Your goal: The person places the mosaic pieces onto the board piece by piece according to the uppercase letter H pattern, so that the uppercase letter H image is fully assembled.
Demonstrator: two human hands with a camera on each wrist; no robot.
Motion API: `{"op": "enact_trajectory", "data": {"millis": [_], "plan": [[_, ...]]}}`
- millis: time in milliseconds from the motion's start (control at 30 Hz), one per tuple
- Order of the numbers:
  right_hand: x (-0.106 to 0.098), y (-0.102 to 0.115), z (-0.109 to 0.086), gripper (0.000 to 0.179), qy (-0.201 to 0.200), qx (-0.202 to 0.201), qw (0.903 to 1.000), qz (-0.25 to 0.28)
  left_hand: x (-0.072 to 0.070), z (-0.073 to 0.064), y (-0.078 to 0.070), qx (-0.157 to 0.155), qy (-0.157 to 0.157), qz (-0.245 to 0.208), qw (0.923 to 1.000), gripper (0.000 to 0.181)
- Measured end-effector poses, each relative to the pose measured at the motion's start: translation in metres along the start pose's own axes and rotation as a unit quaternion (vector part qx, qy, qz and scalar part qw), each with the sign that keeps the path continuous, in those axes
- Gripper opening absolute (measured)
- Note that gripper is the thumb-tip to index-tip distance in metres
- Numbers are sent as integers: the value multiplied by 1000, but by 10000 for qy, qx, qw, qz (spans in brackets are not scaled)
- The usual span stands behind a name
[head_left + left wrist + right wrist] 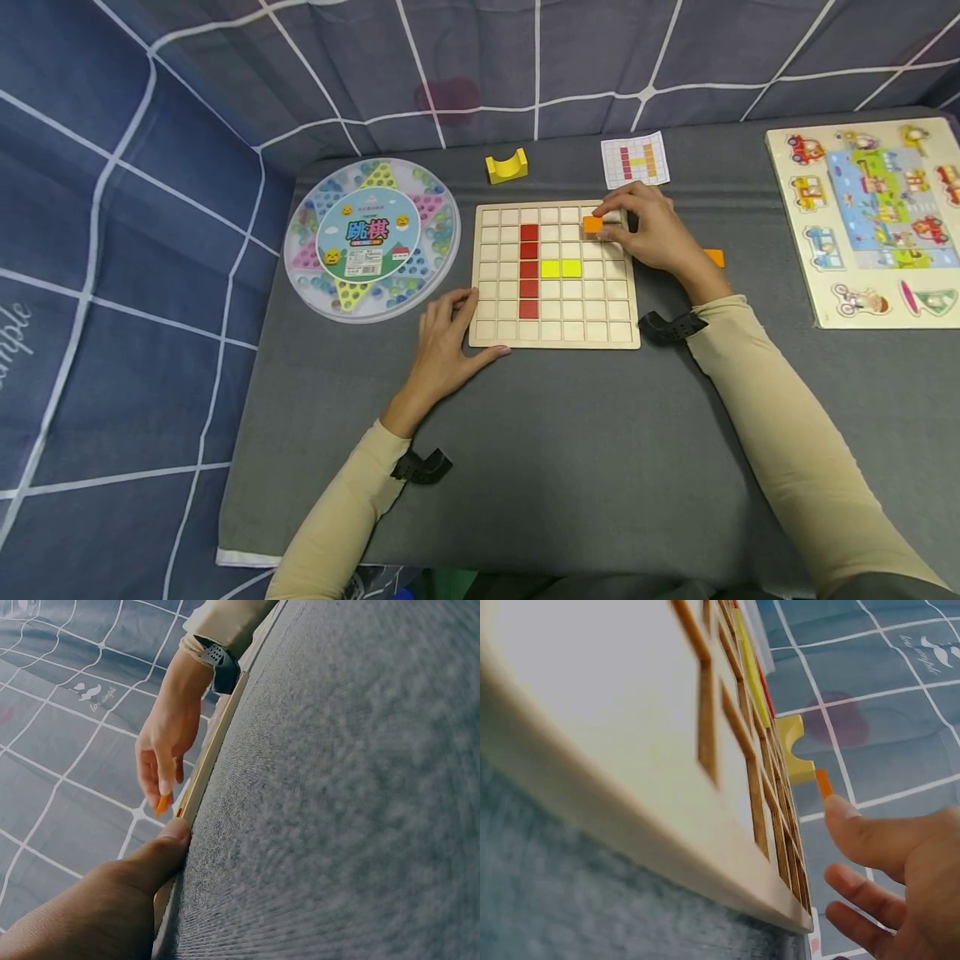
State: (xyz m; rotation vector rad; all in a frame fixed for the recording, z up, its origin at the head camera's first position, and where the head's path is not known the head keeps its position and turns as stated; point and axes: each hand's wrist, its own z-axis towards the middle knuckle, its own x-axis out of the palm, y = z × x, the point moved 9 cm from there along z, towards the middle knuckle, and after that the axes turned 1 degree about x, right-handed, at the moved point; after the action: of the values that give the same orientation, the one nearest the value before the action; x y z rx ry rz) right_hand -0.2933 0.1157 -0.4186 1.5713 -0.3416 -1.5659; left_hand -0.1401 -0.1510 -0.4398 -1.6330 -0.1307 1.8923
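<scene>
A wooden grid board [506, 333] lies on the grey table, with a column of red square tiles [528, 270] and two yellow-green tiles [561, 268] in its cells. My right hand [651, 225] pinches an orange square tile [592, 225] between thumb and fingers over the upper right of the grid. The orange tile [823, 781] shows edge-on at the thumb tip in the right wrist view. At the board's lower left corner rests my left hand [444, 350], fingers along the left edge and thumb [174, 829] at the front edge.
Behind the board lie a printed pattern card [611, 167] and a yellow arched block [507, 169]. A round Chinese checkers set [435, 283] sits left, a wooden picture puzzle [862, 275] right. Another orange piece [715, 257] is partly hidden by the right wrist.
</scene>
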Motion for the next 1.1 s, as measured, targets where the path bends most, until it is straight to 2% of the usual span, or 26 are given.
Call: {"op": "enact_trajectory", "data": {"millis": [567,833,1100], "plan": [[8,-10,0,24,100,-1,9999,-52,0,0,-1,-7,-40,52,10000,95],[9,-10,2,25,157,15,9999,-1,1,0,1,-83,52,54,9999,95],[11,-11,3,26,279,167,9995,18,1,0,0,-84,51,66,9999,95]]}}
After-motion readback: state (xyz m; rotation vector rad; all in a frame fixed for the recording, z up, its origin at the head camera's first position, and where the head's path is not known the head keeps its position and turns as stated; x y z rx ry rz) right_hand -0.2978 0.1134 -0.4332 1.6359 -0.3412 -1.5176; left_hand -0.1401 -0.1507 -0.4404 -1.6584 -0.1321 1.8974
